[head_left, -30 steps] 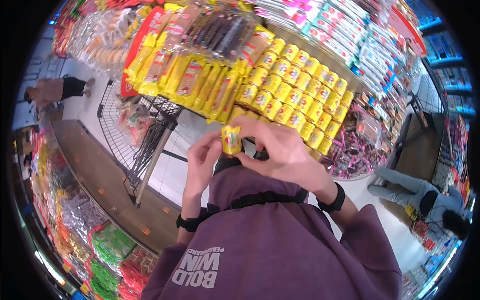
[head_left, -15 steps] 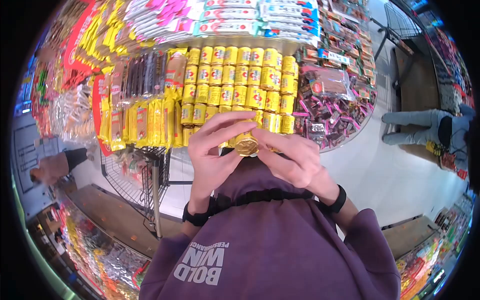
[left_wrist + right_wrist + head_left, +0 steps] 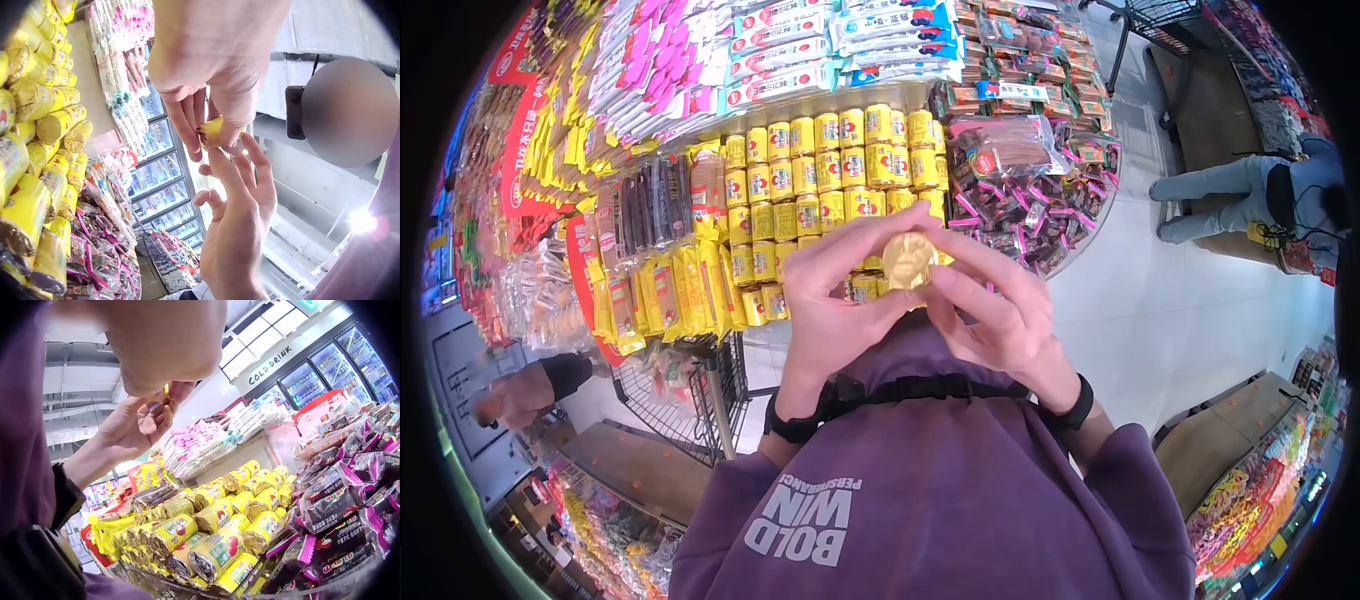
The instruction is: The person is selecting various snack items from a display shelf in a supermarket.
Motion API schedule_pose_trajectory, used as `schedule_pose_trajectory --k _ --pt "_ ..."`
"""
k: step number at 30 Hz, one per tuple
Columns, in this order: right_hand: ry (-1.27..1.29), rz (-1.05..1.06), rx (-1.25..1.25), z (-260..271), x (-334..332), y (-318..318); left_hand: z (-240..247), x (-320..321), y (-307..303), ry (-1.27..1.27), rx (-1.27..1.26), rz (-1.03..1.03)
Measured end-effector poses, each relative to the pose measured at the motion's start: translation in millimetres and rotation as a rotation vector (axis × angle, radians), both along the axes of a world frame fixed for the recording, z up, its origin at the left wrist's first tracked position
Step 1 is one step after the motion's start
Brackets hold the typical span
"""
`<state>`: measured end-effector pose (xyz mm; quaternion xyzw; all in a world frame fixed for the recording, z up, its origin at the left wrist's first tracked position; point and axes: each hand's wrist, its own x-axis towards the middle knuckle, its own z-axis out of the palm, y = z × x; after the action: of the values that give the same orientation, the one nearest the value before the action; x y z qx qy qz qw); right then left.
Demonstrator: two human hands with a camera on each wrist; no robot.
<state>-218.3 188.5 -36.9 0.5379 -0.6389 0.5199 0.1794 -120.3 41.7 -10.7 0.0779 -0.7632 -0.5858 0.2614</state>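
Both hands meet in front of the person's waist around a small yellow packaged roll with gold foil ends. In the head view its round foil end [image 3: 908, 261] faces up at the camera. My left hand [image 3: 825, 290] pinches the roll between thumb and fingers from the left. From the other side, the fingertips of my right hand [image 3: 1005, 310] grip its edge. The left wrist view shows the yellow side of the roll [image 3: 215, 132] under the left thumb. In the right wrist view the roll is mostly hidden behind the right hand [image 3: 165, 347].
Matching yellow rolls [image 3: 830, 170] stand stacked in rows on the display just beyond the hands. Dark packets with pink ends [image 3: 1040, 205] lie to their right, long yellow packets [image 3: 675, 290] to their left. A shopping cart [image 3: 690, 395] stands at left; another person [image 3: 1250, 195] is at right.
The roll has turned from showing its printed side to showing its foil end. The view has swung round, and the hands have risen slightly since half a second ago.
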Motion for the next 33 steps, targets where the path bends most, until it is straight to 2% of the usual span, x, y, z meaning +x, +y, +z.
schedule_pose_trajectory --k 3,9,13,16,18,21,27,31,33 --pt "-0.027 -0.008 -0.001 10 1 -2 6 -1 12 0.026 0.093 0.05" --pt "-0.026 0.069 -0.008 18 1 1 24 16 19 -0.088 0.021 0.07" --pt "-0.356 0.243 0.052 25 12 5 16 27 16 -0.028 -0.011 0.041" --pt "-0.387 0.354 0.091 23 14 1 21 47 15 -0.032 0.033 0.073" --pt "-0.368 0.431 0.094 21 15 -6 20 54 21 0.052 0.127 0.138" --pt "-0.44 0.58 0.063 17 24 -23 16 74 23 0.06 0.086 0.291" --pt "-0.755 0.865 0.066 18 46 -48 16 116 42 0.015 0.011 0.584" --pt "-0.737 0.908 0.182 33 55 -59 19 127 60 -0.049 -0.044 0.801" --pt "-0.698 0.919 0.276 40 57 -61 19 130 65 -0.081 -0.164 0.873"
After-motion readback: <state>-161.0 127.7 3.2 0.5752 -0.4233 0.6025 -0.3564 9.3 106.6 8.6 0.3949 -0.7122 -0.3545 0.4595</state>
